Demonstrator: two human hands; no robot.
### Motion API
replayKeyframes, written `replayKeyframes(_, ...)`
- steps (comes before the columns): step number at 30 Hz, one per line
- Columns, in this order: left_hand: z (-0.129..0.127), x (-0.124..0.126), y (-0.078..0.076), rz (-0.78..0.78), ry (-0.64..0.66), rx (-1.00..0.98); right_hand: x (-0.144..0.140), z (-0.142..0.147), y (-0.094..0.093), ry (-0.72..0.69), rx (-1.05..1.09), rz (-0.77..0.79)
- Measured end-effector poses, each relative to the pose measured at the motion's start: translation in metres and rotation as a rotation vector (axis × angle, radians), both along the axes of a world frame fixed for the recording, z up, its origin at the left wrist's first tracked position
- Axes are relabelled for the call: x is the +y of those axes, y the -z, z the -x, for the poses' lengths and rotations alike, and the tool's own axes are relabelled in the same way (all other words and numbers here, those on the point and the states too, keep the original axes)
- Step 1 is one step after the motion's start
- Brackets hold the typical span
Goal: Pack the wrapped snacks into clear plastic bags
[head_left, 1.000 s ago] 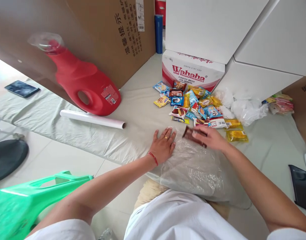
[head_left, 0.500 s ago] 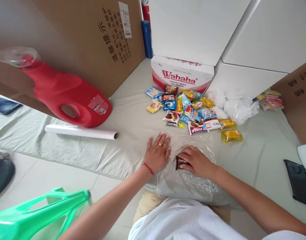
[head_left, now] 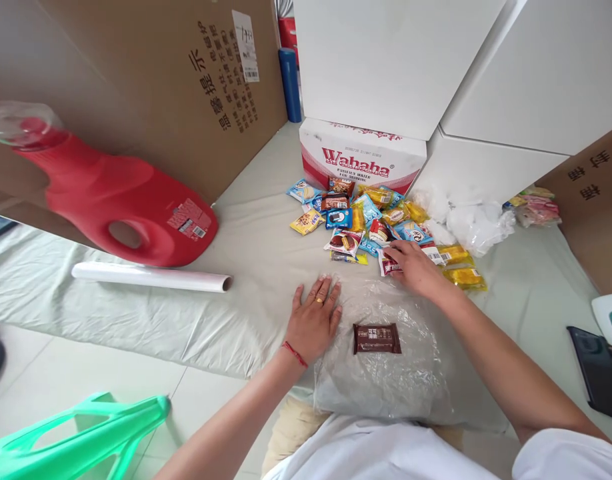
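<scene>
My left hand (head_left: 315, 322) lies flat, fingers spread, at the left edge of a clear plastic bag (head_left: 406, 383). On that bag rests a dark brown snack packet (head_left: 377, 339), with no hand touching it. My right hand (head_left: 417, 268) is at the front of a heap of wrapped snacks (head_left: 343, 219). Its fingers are closed over a maroon-and-white snack packet (head_left: 387, 262), which they partly cover. Close by lie a white packet with a round chocolate cake picture (head_left: 344, 241) and yellow packets (head_left: 465, 277).
Behind the heap stands a Wahaba-lettered carton (head_left: 362, 157) against white cabinets (head_left: 391, 60). Crumpled clear bags (head_left: 479, 225) lie right of it. At left are a red jug (head_left: 136, 207), a white roll (head_left: 151, 277) and a green stool (head_left: 96, 427). A black phone (head_left: 599, 370) lies at right.
My right hand has let go of the dark brown packet, leaving it on the plastic bag, and moved up to the maroon-and-white packet. My left hand stays flat in place.
</scene>
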State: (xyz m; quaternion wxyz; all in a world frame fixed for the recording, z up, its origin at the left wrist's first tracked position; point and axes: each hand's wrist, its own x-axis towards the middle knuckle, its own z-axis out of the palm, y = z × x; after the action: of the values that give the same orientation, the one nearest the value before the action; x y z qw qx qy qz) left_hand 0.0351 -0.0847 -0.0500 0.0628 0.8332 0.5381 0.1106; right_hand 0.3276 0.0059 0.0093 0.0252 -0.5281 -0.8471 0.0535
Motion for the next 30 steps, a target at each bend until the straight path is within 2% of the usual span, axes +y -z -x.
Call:
replayKeyframes(3, 0.0, 0.0, -0.001, 0.008, -0.003, 0.001, -0.003, -0.005, 0.009, 0.034, -0.011, -0.01)
replayKeyframes(5, -0.001, 0.0, -0.001, 0.013, -0.004, 0.002, -0.003, -0.006, 0.008, 0.042, -0.044, 0.021)
replayKeyframes(9, -0.001, 0.0, -0.002, 0.018, 0.0, 0.006, 0.016, 0.001, -0.019, 0.018, -0.053, 0.172)
replayKeyframes(12, -0.001, -0.001, -0.002, 0.016, -0.002, 0.001, 0.055, 0.029, -0.039, 0.093, 0.026, 0.126)
replayKeyframes(14, 0.0, 0.0, -0.002, 0.018, -0.001, -0.004, 0.09, 0.059, -0.042, 0.082, 0.053, 0.043)
replayKeyframes(17, 0.0, 0.0, -0.002, 0.028, 0.0, -0.002, 0.145, 0.106, -0.03, 0.014, 0.048, -0.051)
replayKeyframes(20, 0.0, 0.0, -0.004, 0.043, -0.002, 0.006, 0.186, 0.138, -0.015, 0.096, 0.037, 0.004)
replayKeyframes(22, 0.0, -0.001, -0.004, 0.055, -0.003, 0.008, 0.2, 0.145, -0.013, 0.161, 0.031, 0.065)
replayKeyframes(24, 0.0, -0.001, -0.005, 0.062, -0.005, 0.007, 0.198, 0.14, -0.019, 0.217, 0.107, 0.096)
replayKeyframes(26, 0.001, -0.001, -0.005, 0.057, -0.004, 0.002, 0.177, 0.123, -0.028, 0.252, 0.315, 0.098)
replayKeyframes(28, 0.001, -0.001, -0.004, 0.043, 0.0, -0.01, 0.137, 0.096, -0.034, 0.215, 0.604, 0.107)
replayKeyframes(30, 0.001, -0.001, -0.004, 0.033, 0.004, -0.03, 0.083, 0.063, -0.032, 0.178, 0.861, 0.265)
